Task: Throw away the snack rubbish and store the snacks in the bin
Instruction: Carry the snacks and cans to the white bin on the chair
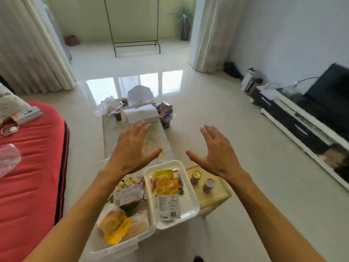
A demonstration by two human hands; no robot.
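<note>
Beyond the bin, left hand and right hand hover splayed, palms down.

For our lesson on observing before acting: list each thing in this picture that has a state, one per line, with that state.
Left hand: open, holding nothing.
Right hand: open, holding nothing.
Storage bin: uncovered, snack packets inside.
Lid: off, beside the bin, loose packets lying on it.
Far can: upright.
Near can: upright.
Television: screen dark.
</note>
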